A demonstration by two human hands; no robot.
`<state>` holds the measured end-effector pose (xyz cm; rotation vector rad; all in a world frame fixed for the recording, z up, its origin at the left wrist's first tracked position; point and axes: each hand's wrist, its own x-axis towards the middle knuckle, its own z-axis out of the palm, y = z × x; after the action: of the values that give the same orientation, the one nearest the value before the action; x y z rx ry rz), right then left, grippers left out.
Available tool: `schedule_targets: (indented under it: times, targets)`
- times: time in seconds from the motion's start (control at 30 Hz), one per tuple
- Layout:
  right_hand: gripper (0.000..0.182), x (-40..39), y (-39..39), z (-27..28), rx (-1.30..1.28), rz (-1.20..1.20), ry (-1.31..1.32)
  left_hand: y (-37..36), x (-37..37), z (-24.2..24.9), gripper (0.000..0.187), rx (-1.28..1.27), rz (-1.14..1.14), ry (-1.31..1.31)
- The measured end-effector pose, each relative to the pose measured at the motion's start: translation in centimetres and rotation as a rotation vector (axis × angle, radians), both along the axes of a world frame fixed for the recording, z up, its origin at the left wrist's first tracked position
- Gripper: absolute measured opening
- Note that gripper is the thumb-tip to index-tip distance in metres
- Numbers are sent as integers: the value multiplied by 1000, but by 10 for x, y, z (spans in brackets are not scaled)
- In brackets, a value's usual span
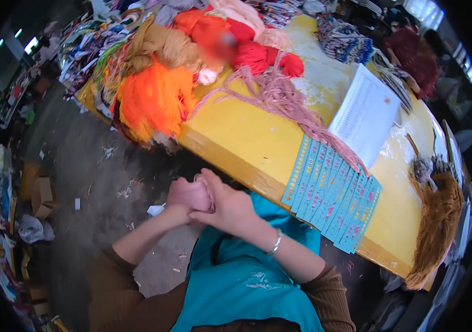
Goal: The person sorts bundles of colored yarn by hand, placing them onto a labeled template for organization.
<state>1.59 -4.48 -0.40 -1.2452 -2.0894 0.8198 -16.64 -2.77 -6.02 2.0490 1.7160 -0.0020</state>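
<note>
Above my teal apron [241, 299]: both hands meet, just short of the table edge.
Right hand [227, 206]: bent round the other hand and pressed against it, thumb underneath; a silver bracelet [276, 242] circles the wrist.
Left hand [187, 195]: looks curled inward, its fingers partly covered by my other hand; I cannot tell whether a thread lies between them.
Yellow table [236, 138]: its long edge runs slantwise in front of my hands, near them but apart.
Teal cards [330, 205]: nearest work on the right, fanned and overlapping, dotted with yellow and pink, their lower ends past the edge.
Dusty-pink yarn [283, 94]: loose across the middle of the table, its tail lying over the upper part of the cards.
Printed sheet [366, 110]: beyond the cards, partly under that tail.
Orange yarn [150, 99]: heaped at the left, hanging over the edge, with tan yarn [169, 44] behind it.
Brown yarn [438, 221]: draped off the far right corner.
Floor: white scrap [156, 210] beside my left forearm.
</note>
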Motion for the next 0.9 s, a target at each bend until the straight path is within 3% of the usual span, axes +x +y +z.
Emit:
schedule_targets:
  times: [0.03,0.07,0.1,0.17,0.2,0.23,0.3,0.33,0.4,0.43,0.57,0.63,0.67,0.77,0.8,0.83,0.9]
  targets:
    - [79,0,-3,-14,-13,-23,26,-1,28,27,41,-140,233,85]
    - [75,1,-3,-22,-26,-42,53,2,40,20,36,-132,-18,405]
    - [57,6,-3,-16,-203,-79,132,1,42,33,36,-121,-28,405]
    - [48,6,-3,-43,-283,-99,283,-10,38,67,27,307,-473,92]
    - [39,4,-5,-61,-371,-106,434,-28,30,42,9,507,-187,-335]
    - [27,-4,-7,-70,-386,-184,706,-32,23,55,9,514,-190,-335]
    - [29,6,-3,-83,-723,-156,877,-44,9,94,15,379,-484,-296]
    - [34,11,-5,-89,-662,-64,836,-38,7,106,18,611,-489,-457]
    - [35,20,-12,-95,-588,77,664,-37,-10,132,14,694,-278,-509]
    - [37,21,-14,-97,-580,-2,595,-41,-17,146,14,650,-38,-581]
    - [35,28,-15,-80,-592,-59,485,-42,-28,150,16,645,45,-537]
    - [63,29,-15,-55,27,-69,399,-42,-26,133,18,649,-69,-463]
    - [91,32,-13,-37,1,71,283,-44,-18,130,18,606,-107,-445]
    - [78,7,-21,10,186,156,328,-50,7,116,20,482,-214,-458]
    - [72,-3,-28,-3,31,98,363,-50,17,116,19,477,-241,-500]
    - [67,-7,-31,-13,-115,17,398,-51,25,127,20,629,-293,-601]
    - [57,-4,-31,-18,-19,-10,388,-50,29,144,20,681,-276,-649]
